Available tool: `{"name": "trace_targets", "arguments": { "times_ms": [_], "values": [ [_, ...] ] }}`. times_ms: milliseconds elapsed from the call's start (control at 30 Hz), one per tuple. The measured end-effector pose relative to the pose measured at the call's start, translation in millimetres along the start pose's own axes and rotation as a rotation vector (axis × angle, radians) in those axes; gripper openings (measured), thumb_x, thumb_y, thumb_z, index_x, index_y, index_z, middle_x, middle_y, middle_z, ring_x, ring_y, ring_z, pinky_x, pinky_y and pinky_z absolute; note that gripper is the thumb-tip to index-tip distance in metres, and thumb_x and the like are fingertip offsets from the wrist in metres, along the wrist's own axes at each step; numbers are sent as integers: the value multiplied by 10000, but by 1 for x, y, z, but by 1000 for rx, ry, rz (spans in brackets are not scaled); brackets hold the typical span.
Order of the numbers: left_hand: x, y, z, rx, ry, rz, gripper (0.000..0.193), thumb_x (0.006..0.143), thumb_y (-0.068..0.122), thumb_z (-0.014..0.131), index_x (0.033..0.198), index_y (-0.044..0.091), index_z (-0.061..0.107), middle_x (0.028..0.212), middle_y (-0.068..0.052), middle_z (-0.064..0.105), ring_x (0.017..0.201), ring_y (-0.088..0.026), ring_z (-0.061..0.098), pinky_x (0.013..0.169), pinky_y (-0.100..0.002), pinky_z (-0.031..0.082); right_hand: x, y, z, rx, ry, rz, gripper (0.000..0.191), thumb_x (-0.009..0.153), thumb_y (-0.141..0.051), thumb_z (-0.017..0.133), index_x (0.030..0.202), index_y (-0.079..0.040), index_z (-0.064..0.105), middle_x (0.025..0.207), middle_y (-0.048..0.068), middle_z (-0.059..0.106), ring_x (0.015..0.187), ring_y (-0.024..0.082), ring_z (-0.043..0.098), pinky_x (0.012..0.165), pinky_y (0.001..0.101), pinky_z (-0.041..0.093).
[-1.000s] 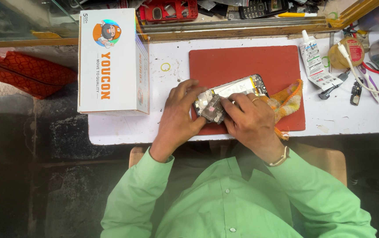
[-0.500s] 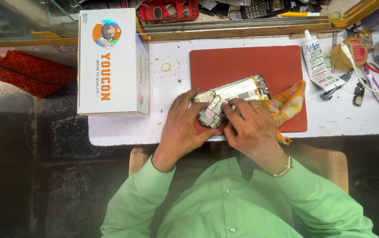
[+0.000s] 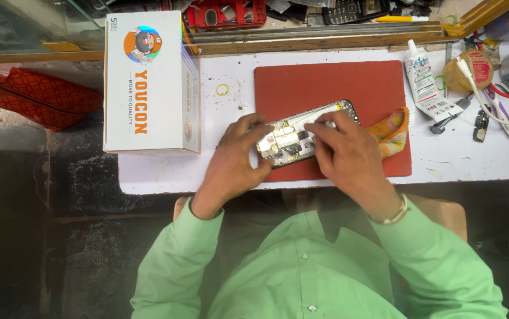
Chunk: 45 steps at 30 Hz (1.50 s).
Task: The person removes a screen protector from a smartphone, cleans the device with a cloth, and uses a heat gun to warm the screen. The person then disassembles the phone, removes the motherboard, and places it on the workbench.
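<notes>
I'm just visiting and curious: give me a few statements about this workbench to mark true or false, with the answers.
1. The opened phone lies on a red mat. True.
2. Only one hand touches the phone. False: the left hand and the right hand are both on it.
3. A white box stands left of the mat. True.
4. The glue tube lies on the mat. False: it lies on the white table, right of the mat.
</notes>
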<state>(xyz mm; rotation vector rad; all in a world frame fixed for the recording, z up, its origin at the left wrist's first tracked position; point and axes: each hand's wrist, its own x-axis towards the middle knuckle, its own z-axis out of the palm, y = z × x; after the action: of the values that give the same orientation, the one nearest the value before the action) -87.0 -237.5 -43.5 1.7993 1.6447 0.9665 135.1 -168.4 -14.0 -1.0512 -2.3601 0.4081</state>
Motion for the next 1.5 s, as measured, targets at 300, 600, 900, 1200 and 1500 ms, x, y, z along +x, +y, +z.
{"name": "trace_targets", "arguments": {
  "times_ms": [300,600,900,1200,1500],
  "values": [
    [9,-2,-15,-29,-78,28,527,787,41,737,1303,70,636,1320,-83,587,1220,-313,561,1035,-407,470,42,15,4,-94,-204,-138,103,879,-100,701,959,-105,766,1050,24,634,888,281,670,751,448,538],
    [11,-4,-21,-49,-129,33,559,820,45,745,1362,72,609,1289,-97,581,1206,-309,559,1016,-398,472,59,27,-1,38,-419,-116,109,895,-116,669,964,-35,694,1059,106,599,886,340,654,764,467,519],
    [13,-4,-21,13,-138,43,570,847,65,740,1398,77,596,1264,-105,586,1192,-305,564,999,-399,472,75,30,7,-102,-576,-115,230,976,-221,607,951,-6,683,1033,191,575,848,376,641,790,490,507],
    [11,0,-21,52,-130,51,532,867,116,730,1379,62,600,1259,-108,591,1169,-310,573,967,-410,480,70,30,5,-30,-544,-91,219,955,-212,606,952,-8,684,1038,153,577,870,342,649,797,475,517],
    [7,14,-16,96,16,-34,278,1027,248,586,1213,64,679,1163,-72,670,1095,-304,628,891,-418,512,71,37,7,39,-565,1,165,842,-148,664,951,-38,720,1085,139,599,913,339,660,826,451,532]
  ]
}}
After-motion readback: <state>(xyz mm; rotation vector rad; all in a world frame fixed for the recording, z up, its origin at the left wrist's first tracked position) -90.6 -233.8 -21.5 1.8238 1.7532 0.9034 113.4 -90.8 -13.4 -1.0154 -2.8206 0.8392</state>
